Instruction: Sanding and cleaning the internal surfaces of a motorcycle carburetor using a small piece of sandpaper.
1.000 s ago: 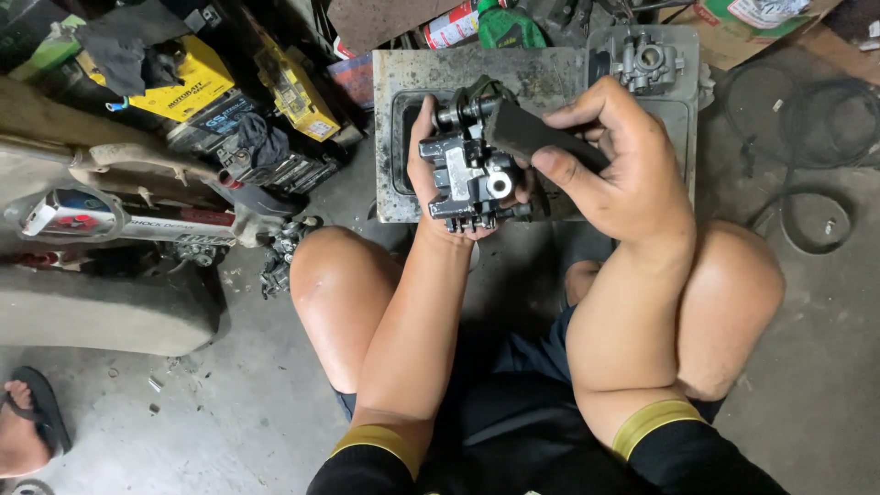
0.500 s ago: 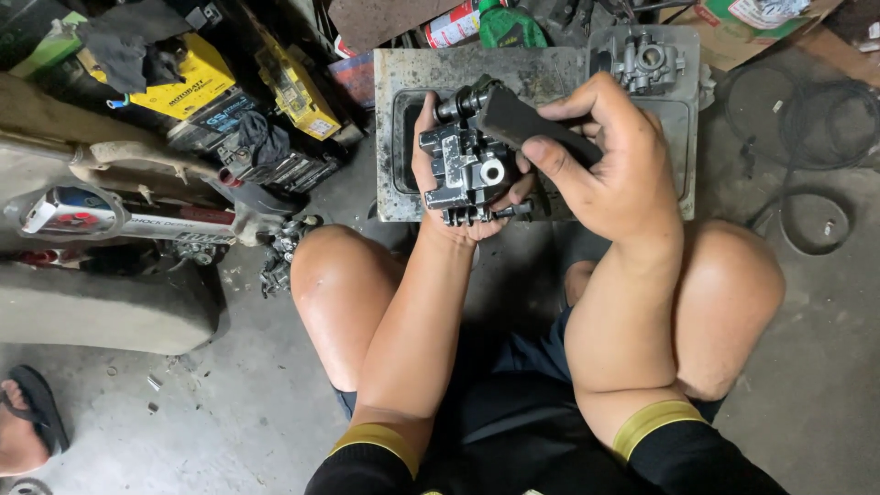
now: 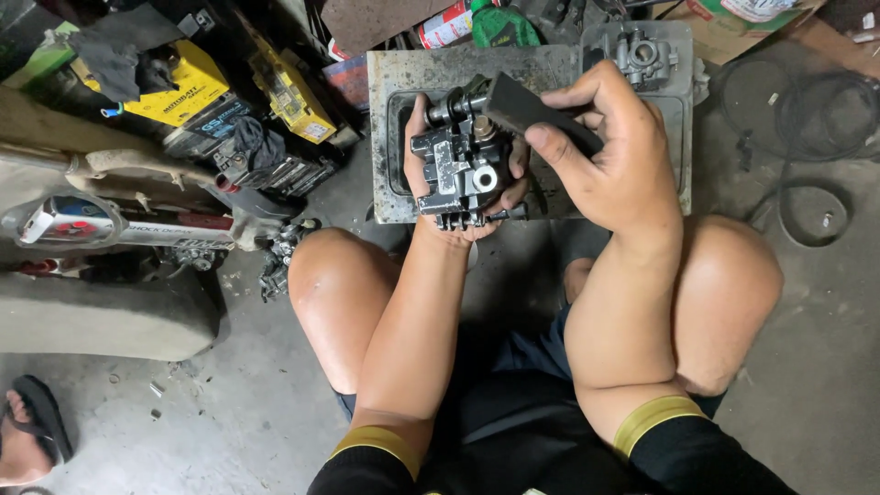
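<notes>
A person squatting on a workshop floor cradles a grimy metal brake caliper (image 3: 461,176) in the left hand (image 3: 431,197), fingers closed around its body, above a shallow grey metal tray (image 3: 390,137). The right hand (image 3: 612,156) grips a dark rectangular block (image 3: 536,115) and has brought its end from beside the caliper onto the top of the part within the last second, while the caliper has tipped slightly upright. A second small metal part (image 3: 643,55) sits at the tray's far corner; yellow batteries (image 3: 174,87) lie to the left.
</notes>
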